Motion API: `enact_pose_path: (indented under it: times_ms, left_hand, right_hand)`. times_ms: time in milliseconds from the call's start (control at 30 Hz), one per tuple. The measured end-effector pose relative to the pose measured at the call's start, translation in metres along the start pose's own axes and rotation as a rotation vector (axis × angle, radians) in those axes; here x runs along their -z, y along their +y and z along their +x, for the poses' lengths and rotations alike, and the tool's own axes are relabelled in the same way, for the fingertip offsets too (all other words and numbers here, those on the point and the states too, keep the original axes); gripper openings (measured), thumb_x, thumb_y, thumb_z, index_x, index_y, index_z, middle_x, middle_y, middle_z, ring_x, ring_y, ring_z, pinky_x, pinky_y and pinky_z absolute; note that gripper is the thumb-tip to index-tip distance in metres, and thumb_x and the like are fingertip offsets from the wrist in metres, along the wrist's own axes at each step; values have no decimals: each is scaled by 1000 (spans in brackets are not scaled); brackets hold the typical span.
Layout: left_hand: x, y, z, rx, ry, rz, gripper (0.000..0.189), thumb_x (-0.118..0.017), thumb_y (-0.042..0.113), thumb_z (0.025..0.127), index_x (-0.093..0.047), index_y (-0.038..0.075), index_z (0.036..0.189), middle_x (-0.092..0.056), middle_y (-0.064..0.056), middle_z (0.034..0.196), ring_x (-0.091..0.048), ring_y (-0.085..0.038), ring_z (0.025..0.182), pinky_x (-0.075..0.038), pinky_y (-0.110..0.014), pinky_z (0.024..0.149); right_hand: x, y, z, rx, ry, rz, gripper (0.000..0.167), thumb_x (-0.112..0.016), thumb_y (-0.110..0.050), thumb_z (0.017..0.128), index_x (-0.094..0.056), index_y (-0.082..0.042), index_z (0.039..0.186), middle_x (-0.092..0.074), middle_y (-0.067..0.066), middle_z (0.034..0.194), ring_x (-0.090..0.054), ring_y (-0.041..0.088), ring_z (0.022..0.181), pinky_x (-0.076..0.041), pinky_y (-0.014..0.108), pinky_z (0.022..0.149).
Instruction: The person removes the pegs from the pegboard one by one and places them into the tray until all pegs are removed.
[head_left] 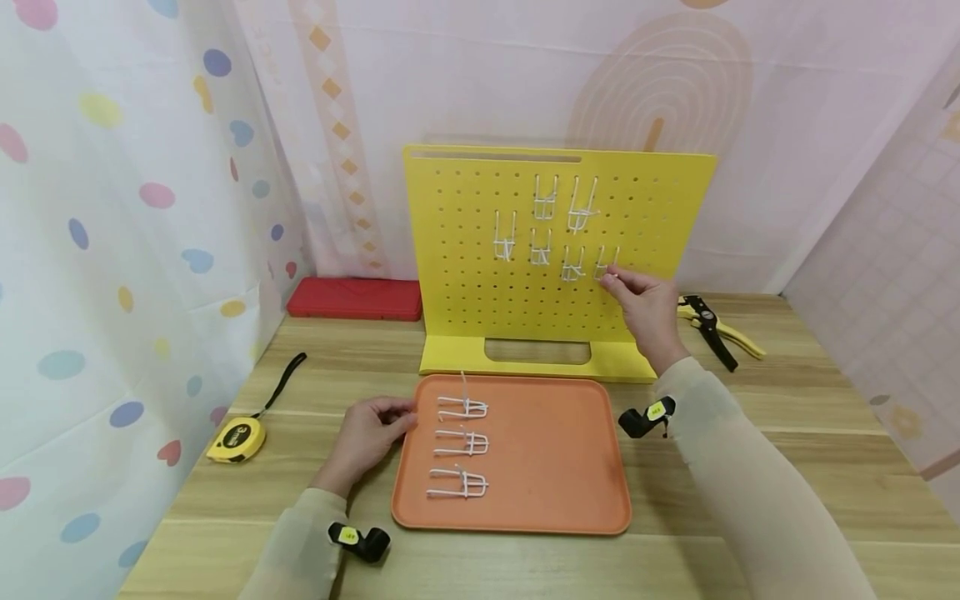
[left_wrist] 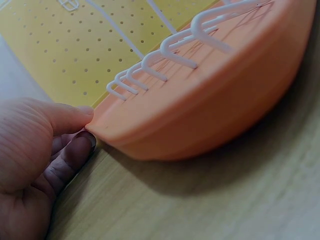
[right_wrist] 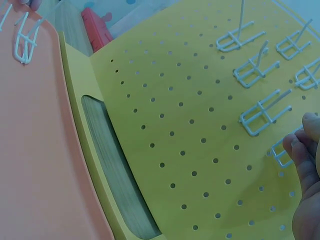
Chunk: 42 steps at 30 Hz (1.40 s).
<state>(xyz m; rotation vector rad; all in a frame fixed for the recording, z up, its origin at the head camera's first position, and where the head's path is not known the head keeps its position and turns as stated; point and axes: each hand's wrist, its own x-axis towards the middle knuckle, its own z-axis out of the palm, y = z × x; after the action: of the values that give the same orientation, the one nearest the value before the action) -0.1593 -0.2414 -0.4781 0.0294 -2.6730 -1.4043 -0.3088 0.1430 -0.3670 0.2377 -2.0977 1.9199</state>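
Observation:
My right hand [head_left: 651,315] is raised to the yellow pegboard [head_left: 465,304], its thumb and fingers pinching a white wire pegboard hook [right_wrist: 274,153] against the board. The fingertips cover part of that hook. Several other white hooks [head_left: 540,250] hang on the board to its left and above. On the table, my left hand [head_left: 367,442] pinches the left rim of the orange tray [head_left: 555,467], thumb on top and fingers at the edge. Three white hooks [head_left: 471,443] lie in a column on the tray's left side, prongs pointing left.
A red case [head_left: 354,298] lies behind on the left. The yellow tape measure [head_left: 237,439] with its black strap is at the table's left. Yellow-and-black pliers [head_left: 708,321] lie right of the board, partly behind it. Patterned curtains [head_left: 480,75] surround the table.

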Motion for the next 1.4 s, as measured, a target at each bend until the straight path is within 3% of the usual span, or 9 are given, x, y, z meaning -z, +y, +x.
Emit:
enact_pose_path:
  times_ms: [367, 700, 867, 1067, 1233, 1400]
  left_hand:
    - [0, 1, -1, -3, 4, 1, 19, -73, 13, 86, -74, 7, 104, -71, -3, 89, -61, -14, 80, -50, -24, 68]
    - [-1, 0, 0, -2, -1, -7, 18, -74, 13, 86, -74, 7, 103, -70, -3, 89, -61, -15, 79, -49, -24, 67]
    - [1, 2, -1, -15, 2, -9, 18, -74, 12, 86, -74, 6, 103, -70, -4, 90, -60, -15, 78, -49, -24, 66]
    - [2, 3, -1, -16, -3, -4, 19, -73, 13, 86, -74, 6, 104, -70, -4, 91, -60, -15, 80, -49, -24, 68]
    - [2, 2, -1, -14, -7, -5, 20, -73, 15, 87, -74, 7, 105, -70, -3, 91, -61, -14, 80, -50, -25, 68]
    - [2, 1, -1, -11, -7, -7, 19, -73, 14, 87, -74, 8, 105, -70, -3, 91, -61, -15, 80, -50, -25, 68]
  right_hand:
    - [4, -12, -16, 57, -25, -57, 32, -72, -24, 86, -72, -6, 112, -70, 9, 110, -67, 9, 96, -51, 22, 81]
    - [15, -20, -73, 80, -63, -95, 24, -67, -6, 90, -68, 8, 110, -69, 21, 100, -69, 7, 84, -52, 20, 74]
    - [9, -20, -97, 44, -44, -111, 22, -66, -2, 89, -69, 11, 106, -71, 21, 93, -69, 6, 77, -53, 20, 69]
    - [-2, -15, -113, 53, -69, -10, 20, -66, 4, 87, -68, 14, 104, -66, 30, 97, -69, 6, 77, -55, 25, 71]
    - [-15, -16, -120, 27, -119, -37, 20, -68, -2, 88, -71, 8, 106, -69, 22, 103, -66, 6, 82, -54, 22, 70]
    - [-33, -19, -123, 63, -167, -79, 17, -69, -3, 88, -73, 6, 102, -70, 18, 94, -57, 9, 71, -47, 18, 59]
